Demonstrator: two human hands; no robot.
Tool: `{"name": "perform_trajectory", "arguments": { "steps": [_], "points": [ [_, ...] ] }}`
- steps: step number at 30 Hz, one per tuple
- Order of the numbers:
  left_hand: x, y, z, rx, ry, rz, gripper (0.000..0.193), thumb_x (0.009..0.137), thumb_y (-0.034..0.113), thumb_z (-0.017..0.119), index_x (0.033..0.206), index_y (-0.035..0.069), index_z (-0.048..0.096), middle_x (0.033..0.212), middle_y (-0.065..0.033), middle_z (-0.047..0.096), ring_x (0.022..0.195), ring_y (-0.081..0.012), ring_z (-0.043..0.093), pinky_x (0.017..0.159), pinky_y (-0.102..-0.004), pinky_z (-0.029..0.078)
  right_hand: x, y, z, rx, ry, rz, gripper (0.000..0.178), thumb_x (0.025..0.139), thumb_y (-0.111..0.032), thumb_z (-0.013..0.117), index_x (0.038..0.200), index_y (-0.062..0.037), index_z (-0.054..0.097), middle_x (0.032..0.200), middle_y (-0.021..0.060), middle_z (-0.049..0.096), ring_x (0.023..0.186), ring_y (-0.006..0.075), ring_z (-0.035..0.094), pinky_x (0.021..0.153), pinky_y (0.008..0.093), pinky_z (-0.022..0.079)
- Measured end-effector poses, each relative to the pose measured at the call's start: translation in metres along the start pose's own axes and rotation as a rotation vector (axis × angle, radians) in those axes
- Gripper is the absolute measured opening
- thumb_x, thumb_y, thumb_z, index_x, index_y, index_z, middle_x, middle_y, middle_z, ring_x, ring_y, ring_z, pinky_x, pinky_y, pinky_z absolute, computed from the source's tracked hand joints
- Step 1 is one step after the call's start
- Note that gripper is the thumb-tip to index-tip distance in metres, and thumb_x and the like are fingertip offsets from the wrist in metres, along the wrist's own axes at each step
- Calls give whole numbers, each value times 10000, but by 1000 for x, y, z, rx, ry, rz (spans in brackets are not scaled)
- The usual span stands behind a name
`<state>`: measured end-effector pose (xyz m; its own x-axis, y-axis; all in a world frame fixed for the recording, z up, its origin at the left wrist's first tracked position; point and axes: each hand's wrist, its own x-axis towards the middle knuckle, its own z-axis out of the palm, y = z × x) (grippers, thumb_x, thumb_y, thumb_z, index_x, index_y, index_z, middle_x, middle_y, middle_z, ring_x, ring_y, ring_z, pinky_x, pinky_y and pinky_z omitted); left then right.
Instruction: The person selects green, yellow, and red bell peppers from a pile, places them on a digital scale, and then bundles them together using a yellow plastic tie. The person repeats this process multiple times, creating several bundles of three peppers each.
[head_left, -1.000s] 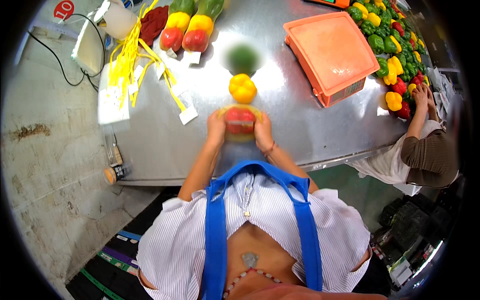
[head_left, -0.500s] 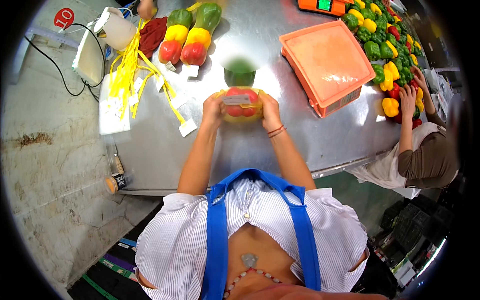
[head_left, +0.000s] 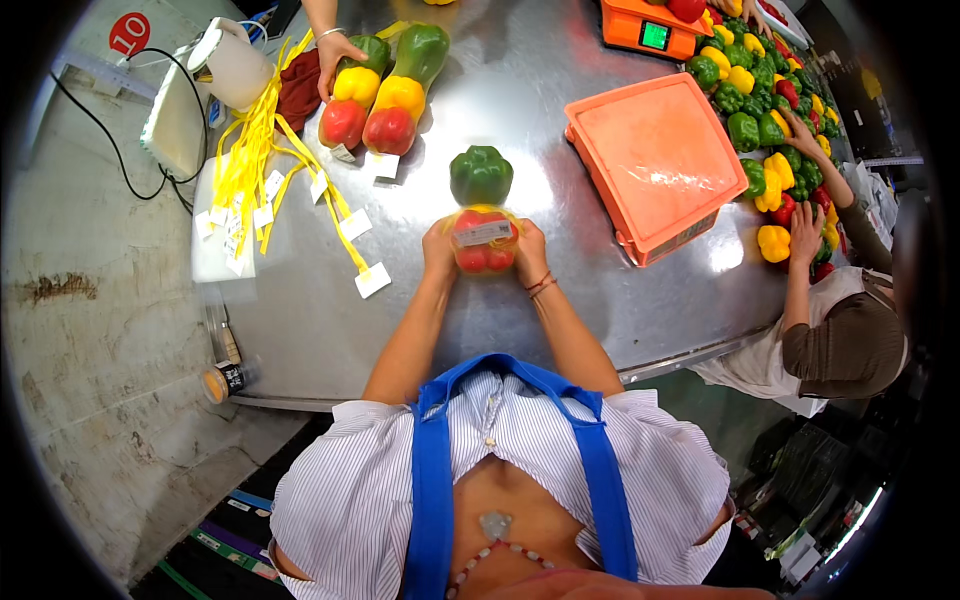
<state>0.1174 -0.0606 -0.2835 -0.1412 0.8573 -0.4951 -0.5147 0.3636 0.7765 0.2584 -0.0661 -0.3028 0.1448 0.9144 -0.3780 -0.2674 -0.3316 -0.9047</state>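
In front of me, a red bell pepper [head_left: 472, 262] in yellow netting points its lobed end up at me. A white label [head_left: 484, 233] lies across it. My left hand [head_left: 438, 248] grips it from the left and my right hand [head_left: 530, 248] from the right, fingers closed around its sides. Just beyond is a green bell pepper [head_left: 481, 175], with a little yellow between the two. Whether the same net holds the green one, I cannot tell. To the far left lie two netted bundles of green, yellow and red peppers [head_left: 390, 130], each with a white tag.
Yellow net strips [head_left: 262, 125] with white tags hang off a white board at left. An orange scale [head_left: 655, 165] stands right; another orange scale [head_left: 650, 30] lies beyond. Loose peppers [head_left: 775, 185] pile at far right, near co-workers' hands. A co-worker's hand [head_left: 338, 55] touches the far-left bundles.
My hands have come slightly nearer me with the red pepper; the green one, blurred before, is sharp. A co-worker's hand has reached onto the left bundles. Something red now sits on the far scale.
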Motion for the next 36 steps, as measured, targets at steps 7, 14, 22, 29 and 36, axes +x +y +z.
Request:
{"name": "perform_trajectory", "arguments": {
  "steps": [7,14,22,29,36],
  "points": [
    [-39,59,33,23,-70,76,221,805,140,590,942,-32,598,835,-72,608,717,-120,565,627,-236,470,-30,-78,15,-108,-116,-92,156,803,-150,569,853,-5,545,867,43,585,731,91,550,630,229,469],
    [11,137,83,170,-36,-6,111,786,121,558,727,28,564,579,-36,515,372,-96,405,335,-251,277,43,-141,41,-3,-137,63,159,813,-139,484,771,-22,582,710,34,551,532,120,508,418,261,377],
    [54,113,57,108,-116,-105,123,809,118,515,738,31,564,537,1,464,371,-75,376,331,-232,250,63,-134,33,-17,-132,111,245,827,-180,468,739,28,563,592,81,533,444,152,482,381,292,344],
    [44,103,64,23,-145,14,178,856,92,428,952,45,570,506,57,398,341,-32,274,300,-190,198,103,-88,24,-325,-65,-162,188,818,-152,452,767,-6,560,533,58,494,455,131,493,369,299,367],
    [36,99,62,-55,-117,-65,116,884,139,399,848,93,500,472,59,335,328,-43,249,292,-194,185,67,-115,33,122,-69,25,305,838,-289,529,616,-80,518,495,-21,445,410,58,370,369,231,274]
  ]
}}
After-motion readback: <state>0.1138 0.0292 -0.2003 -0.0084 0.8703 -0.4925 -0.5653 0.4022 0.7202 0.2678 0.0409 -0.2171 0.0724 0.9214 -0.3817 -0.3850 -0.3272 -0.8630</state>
